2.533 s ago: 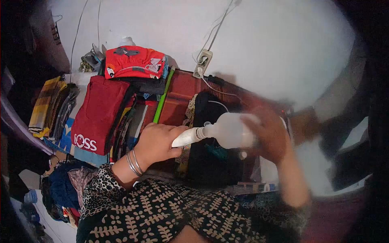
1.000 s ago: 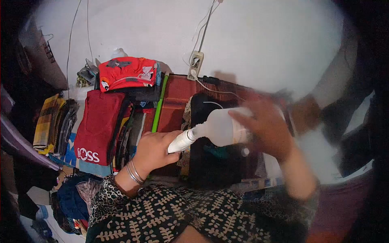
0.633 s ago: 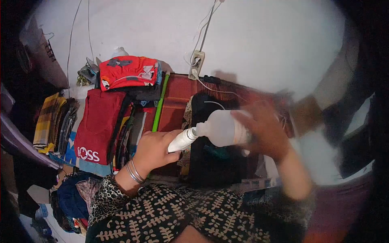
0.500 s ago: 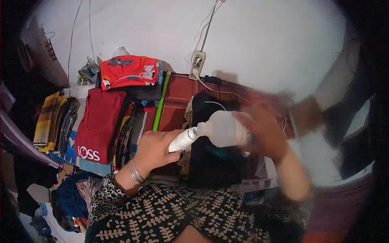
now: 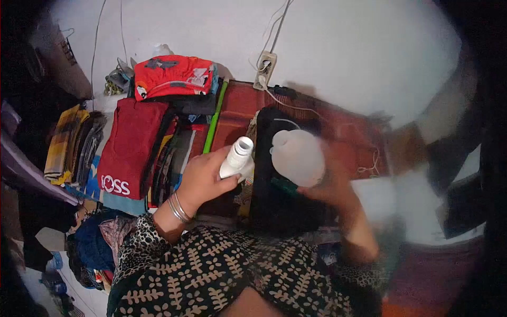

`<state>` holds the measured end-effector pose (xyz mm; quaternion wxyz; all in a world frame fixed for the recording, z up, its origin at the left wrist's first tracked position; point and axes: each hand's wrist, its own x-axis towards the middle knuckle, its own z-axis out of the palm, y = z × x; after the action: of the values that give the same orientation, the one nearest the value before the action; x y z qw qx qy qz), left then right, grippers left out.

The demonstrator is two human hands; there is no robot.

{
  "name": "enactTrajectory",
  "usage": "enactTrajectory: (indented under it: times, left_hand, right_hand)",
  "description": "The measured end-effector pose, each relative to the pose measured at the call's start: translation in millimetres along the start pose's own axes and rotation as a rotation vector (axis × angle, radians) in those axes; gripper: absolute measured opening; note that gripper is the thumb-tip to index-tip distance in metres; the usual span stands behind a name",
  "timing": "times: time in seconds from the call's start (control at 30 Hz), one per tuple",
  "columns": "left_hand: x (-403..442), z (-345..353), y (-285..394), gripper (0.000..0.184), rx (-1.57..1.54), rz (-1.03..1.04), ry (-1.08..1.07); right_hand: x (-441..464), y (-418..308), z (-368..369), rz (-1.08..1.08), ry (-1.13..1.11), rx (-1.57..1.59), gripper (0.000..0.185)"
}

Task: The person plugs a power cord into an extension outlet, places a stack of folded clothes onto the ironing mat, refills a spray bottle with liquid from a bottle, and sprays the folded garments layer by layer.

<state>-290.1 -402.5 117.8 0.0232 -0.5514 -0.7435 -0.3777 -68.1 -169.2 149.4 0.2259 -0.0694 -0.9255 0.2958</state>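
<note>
My left hand [image 5: 203,179] is closed around a small white bottle [image 5: 236,159], held nearly upright with its uncapped mouth facing up toward me. To its right, my right hand [image 5: 338,182] grips a larger translucent whitish bottle [image 5: 301,157] by its lower part. That bottle leans with its neck toward the upper left; the view of it is slightly blurred. The two bottles are apart, a short gap between their necks. Under them lies a black cloth [image 5: 280,211] on a reddish patterned surface.
Folded clothes stand on the left: a dark red garment [image 5: 132,148], a bright red one [image 5: 174,78] and a yellow plaid stack [image 5: 66,142]. A green stick [image 5: 215,119] lies beside them. A power strip [image 5: 265,70] with cables hangs by the wall.
The larger bottle has tipped back from the small bottle's mouth, and my right hand has swung lower. The small bottle has turned more upright in my left hand.
</note>
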Motion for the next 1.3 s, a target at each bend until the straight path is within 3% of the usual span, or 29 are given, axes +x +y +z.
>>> enactTrajectory:
  times: [0.07, 0.17, 0.33, 0.43, 0.63, 0.73, 0.9, 1.13, 1.3]
  left_hand:
    - [-6.3, 14.9, -16.5, 0.058, -0.081, -0.093, 0.057]
    - [-19.4, 35.6, -32.4, 0.056, -0.081, -0.216, 0.13]
    - [-44.9, 79.1, -59.4, 0.061, -0.099, -0.415, 0.044]
    - [-44.1, 90.5, -65.0, 0.06, -0.07, -0.296, 0.112]
    - [-39.5, 87.4, -37.1, 0.054, 0.011, -0.217, 0.004]
    - [-49.8, 95.6, -33.8, 0.059, 0.063, -0.024, 0.021]
    - [-54.1, 91.9, -16.0, 0.064, 0.109, -0.126, -0.057]
    - [-47.7, 78.4, 2.2, 0.064, 0.112, -0.208, -0.148]
    - [-27.3, 53.1, -3.9, 0.062, 0.047, -0.287, -0.05]
  right_hand:
    - [-6.7, 4.1, 12.9, 0.102, 0.096, 0.269, 0.106]
    - [-19.6, 9.2, 19.0, 0.155, 0.155, 0.328, 0.111]
    - [-38.9, 9.8, 20.8, 0.12, 0.296, 0.421, 0.112]
    - [-54.0, 3.1, 13.4, 0.193, 0.329, 0.343, 0.114]
    - [-76.4, 4.7, 3.4, 0.295, 0.454, 0.237, 0.118]
    - [-90.5, 17.0, 0.2, 0.341, 0.531, 0.209, 0.12]
    - [-99.7, 23.6, -5.8, 0.38, 0.573, 0.256, 0.124]
    - [-101.8, 23.2, -7.3, 0.367, 0.571, 0.069, 0.124]
    - [-102.4, 27.3, -9.5, 0.274, 0.593, 0.084, 0.125]
